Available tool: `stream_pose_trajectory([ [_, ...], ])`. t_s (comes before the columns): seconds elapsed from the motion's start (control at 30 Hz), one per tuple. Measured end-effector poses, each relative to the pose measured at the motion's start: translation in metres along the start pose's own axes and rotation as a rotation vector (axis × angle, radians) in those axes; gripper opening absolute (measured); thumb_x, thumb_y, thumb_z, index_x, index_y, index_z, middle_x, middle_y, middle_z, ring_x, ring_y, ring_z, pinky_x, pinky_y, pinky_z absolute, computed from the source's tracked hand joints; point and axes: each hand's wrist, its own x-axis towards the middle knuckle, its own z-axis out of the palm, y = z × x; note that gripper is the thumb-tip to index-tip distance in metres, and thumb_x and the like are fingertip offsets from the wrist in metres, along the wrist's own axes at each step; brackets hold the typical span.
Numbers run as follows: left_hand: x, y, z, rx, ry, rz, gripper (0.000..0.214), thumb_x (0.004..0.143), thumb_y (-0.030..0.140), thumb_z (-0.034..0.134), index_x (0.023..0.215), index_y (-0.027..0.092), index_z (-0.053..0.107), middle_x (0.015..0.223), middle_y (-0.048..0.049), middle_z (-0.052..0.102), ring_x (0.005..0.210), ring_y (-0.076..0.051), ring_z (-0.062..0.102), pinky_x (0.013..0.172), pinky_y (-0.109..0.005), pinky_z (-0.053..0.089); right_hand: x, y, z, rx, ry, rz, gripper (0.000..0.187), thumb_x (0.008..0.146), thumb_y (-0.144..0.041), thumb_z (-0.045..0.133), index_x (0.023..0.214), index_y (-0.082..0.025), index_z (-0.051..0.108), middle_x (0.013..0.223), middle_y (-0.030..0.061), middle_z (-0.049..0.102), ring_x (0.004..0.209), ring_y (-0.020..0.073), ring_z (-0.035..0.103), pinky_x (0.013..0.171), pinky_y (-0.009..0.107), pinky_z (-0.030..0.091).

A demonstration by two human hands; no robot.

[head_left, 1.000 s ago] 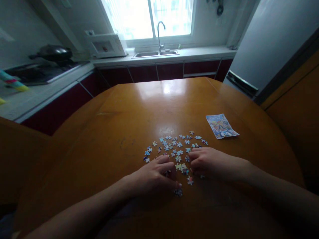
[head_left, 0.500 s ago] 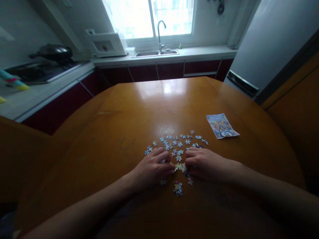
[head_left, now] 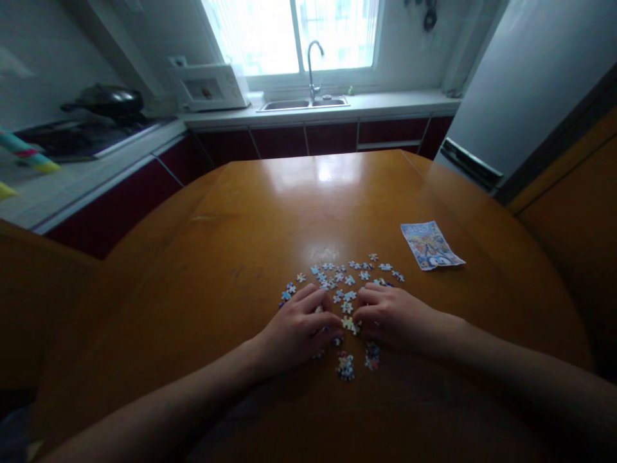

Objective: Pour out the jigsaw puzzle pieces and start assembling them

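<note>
Small jigsaw puzzle pieces lie scattered in front of my hands, mostly pale blue and white. My left hand is closed, its fingertips against a piece at the left of a pale yellow puzzle piece. Opposite it, my right hand is curled, thumb and forefinger at the right edge of the same small group. The fingers partly cover what each one grips. Nearer to me sit a small joined cluster of pieces and another bunch of pieces to its right.
A colourful picture sheet lies to the right on the wooden table. Beyond the table are a sink, a microwave and a stove with a black pan. A fridge stands at right.
My left fingertips have shifted slightly right, toward the yellow piece, and a dark piece shows beneath them. My right fingers have moved slightly left; the bunch below them is now more exposed.
</note>
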Motion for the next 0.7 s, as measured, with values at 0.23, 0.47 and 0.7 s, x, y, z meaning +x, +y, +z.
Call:
stream_pose_trajectory([
  [0.23, -0.003, 0.006, 0.005, 0.016, -0.119, 0.198, 0.015, 0.09, 0.039, 0.071, 0.094, 0.025, 0.073, 0.086, -0.0032, 0.061, 0.084, -0.019, 0.05, 0.074, -0.031, 0.041, 0.003, 0.004, 0.005, -0.107, 0.033, -0.061, 0.014, 0.097, -0.018, 0.057, 0.084, -0.019, 0.063, 0.091, 0.0036, 0.063, 0.083, 0.0161, 0.052, 0.077, 0.03, 0.043],
  [0.47, -0.005, 0.011, 0.008, 0.029, -0.192, 0.16, 0.015, 0.094, 0.038, 0.065, 0.093, 0.025, 0.072, 0.086, -0.0033, 0.062, 0.083, -0.019, 0.05, 0.072, -0.031, 0.041, 0.003, 0.004, 0.003, -0.105, 0.027, -0.095, 0.015, 0.097, -0.021, 0.057, 0.083, -0.019, 0.063, 0.091, 0.0043, 0.062, 0.085, 0.0162, 0.052, 0.076, 0.03, 0.042],
  [0.7, -0.002, 0.015, 0.008, 0.008, -0.174, 0.158, 0.017, 0.097, 0.035, 0.061, 0.09, 0.021, 0.068, 0.088, -0.0031, 0.063, 0.086, -0.018, 0.053, 0.075, -0.03, 0.044, 0.004, 0.001, 0.001, -0.074, -0.016, -0.027, 0.014, 0.087, -0.03, 0.072, 0.09, -0.019, 0.064, 0.095, 0.0051, 0.065, 0.091, 0.0192, 0.055, 0.079, 0.033, 0.044],
])
